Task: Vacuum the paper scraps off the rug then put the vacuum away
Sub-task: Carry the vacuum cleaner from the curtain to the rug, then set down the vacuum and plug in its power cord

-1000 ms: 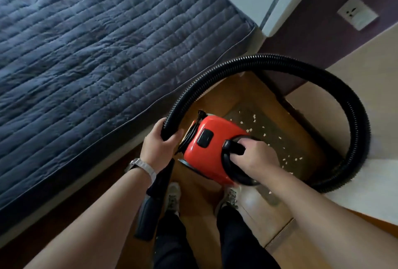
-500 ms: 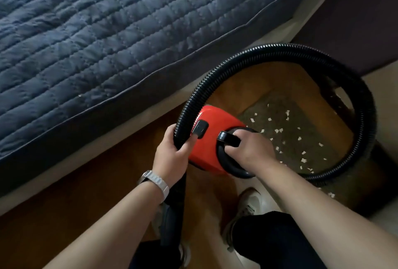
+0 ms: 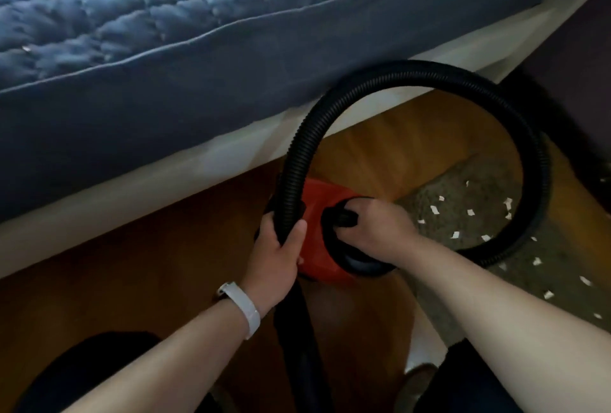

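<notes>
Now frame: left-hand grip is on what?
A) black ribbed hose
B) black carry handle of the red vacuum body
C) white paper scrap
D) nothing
A: the left-hand grip curls round the black ribbed plastic hose beside the red plastic vacuum body; the right-hand grip holds that body's black carry handle.

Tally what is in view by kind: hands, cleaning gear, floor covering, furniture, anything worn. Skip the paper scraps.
Hands: 2, the left hand on the hose, the right hand on the vacuum's handle
vacuum: 1
hose: 1
rug: 1
bed: 1
wristband: 1
Total: 7
</notes>
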Motion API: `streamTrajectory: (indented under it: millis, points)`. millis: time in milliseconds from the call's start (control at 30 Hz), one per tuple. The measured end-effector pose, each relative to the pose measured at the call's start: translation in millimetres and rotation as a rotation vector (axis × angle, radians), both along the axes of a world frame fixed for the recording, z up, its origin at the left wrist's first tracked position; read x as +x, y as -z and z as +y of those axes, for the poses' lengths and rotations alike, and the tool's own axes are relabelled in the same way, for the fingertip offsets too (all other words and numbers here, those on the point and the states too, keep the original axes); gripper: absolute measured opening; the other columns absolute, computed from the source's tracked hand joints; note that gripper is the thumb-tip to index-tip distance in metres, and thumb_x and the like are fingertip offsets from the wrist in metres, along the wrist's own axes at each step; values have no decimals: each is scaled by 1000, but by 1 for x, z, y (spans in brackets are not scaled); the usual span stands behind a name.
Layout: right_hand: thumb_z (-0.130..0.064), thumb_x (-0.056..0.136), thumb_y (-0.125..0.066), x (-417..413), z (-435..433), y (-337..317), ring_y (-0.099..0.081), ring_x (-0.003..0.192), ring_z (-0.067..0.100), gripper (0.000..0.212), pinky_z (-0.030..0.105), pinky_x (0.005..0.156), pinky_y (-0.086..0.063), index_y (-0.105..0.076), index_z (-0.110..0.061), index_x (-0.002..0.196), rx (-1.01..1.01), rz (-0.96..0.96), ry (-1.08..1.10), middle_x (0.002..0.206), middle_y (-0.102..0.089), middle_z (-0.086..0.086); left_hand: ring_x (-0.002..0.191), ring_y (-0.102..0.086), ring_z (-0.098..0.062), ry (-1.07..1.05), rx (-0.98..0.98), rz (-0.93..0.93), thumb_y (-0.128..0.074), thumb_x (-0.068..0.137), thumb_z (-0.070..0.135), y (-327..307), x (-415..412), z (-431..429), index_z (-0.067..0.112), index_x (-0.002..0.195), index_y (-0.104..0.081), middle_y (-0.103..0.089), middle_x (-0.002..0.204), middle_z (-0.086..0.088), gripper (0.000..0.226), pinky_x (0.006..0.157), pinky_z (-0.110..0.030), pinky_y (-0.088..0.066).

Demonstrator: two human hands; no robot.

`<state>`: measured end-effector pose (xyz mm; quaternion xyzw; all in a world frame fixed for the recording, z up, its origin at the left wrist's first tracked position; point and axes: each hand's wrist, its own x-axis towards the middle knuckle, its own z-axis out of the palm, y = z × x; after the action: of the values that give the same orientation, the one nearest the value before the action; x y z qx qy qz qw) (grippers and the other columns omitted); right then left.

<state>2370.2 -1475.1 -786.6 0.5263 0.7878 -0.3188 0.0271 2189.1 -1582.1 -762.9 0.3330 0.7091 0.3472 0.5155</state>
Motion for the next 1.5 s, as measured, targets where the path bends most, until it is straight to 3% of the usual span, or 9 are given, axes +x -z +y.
streamTrajectory:
  millis: [267, 467, 600, 800, 967, 1133, 1200, 1300, 1500]
  points:
    - [-42, 80, -61, -16, 18, 20, -52, 54, 8, 29, 29, 47, -34, -46, -26, 61, 65, -4, -183, 59, -53, -10, 61, -64, -6, -32, -11, 22, -49, 100, 46, 29, -8, 11, 38, 108, -45, -65, 87, -8, 12, 50, -12, -44]
    - [-44, 82, -60, -19, 29, 31, -52, 53, 9, 28, 26, 42, -32, -49, -24, 66, 133, -65, -252, 61, -54, -10, 77, -68, -15, 27, -58, -4, -52, 99, 49, 56, 8, 11, 41, 106, -47, -67, 95, -4, 11, 73, -36, -59]
    - [-46, 81, -54, -28, 24, 37, -47, 51, 7, 26, 26, 42, -28, -42, -29, 65, 119, -68, -335, 61, -52, -10, 78, -65, -19, -19, -84, 21, -52, 100, 46, 62, 15, 16, 35, 106, -50, -66, 100, -11, 13, 70, -31, -55]
    - [-44, 82, -54, -29, 23, 38, -47, 48, 8, 27, 27, 41, -29, -37, -30, 65, 137, -33, -356, 59, -49, -10, 88, -66, -19, -47, -82, 12, -53, 100, 45, 59, 15, 20, 29, 113, -54, -66, 104, -6, 21, 85, -45, -56]
    - [-50, 85, -53, -28, 22, 33, -56, 66, 8, 19, 36, 55, -52, -54, -31, 87, 67, 88, -354, 77, -58, -13, 87, -66, -7, -26, -39, 16, -54, 98, 50, 56, 17, 18, 39, 110, -52, -66, 105, 5, 16, 82, -35, -57]
    - [-29, 86, -65, -23, 25, 18, -57, 86, 16, 21, 41, 76, -52, -62, -15, 101, -46, 225, -321, 94, -58, 0, 83, -65, 2, -39, 42, -74, -55, 97, 52, 43, 24, 20, 37, 116, -54, -68, 103, 10, 23, 73, -24, -54]
    - [-26, 86, -66, -16, 28, 7, -56, 89, 10, 15, 30, 79, -50, -62, -20, 99, -58, 290, -287, 96, -56, -4, 90, -66, 1, -29, 65, -135, -55, 96, 54, 36, 30, 23, 40, 117, -55, -69, 104, 15, 25, 76, -22, -51]
    - [-30, 83, -63, 0, 28, -12, -51, 88, -6, 17, 9, 70, -38, -54, -42, 91, -81, 338, -213, 92, -50, -19, 105, -67, -10, -25, 117, -293, -57, 92, 55, 22, 41, 34, 39, 122, -58, -70, 112, 11, 33, 89, -34, -54]
    - [-42, 72, -57, 49, 20, -32, -53, 93, -1, 34, 12, 75, -42, -59, -35, 105, -50, 312, -102, 98, -58, -13, 95, -73, -13, -141, 53, -556, -59, 99, 38, 4, 77, 70, 33, 116, -59, -75, 103, 6, 18, 77, -36, -61]
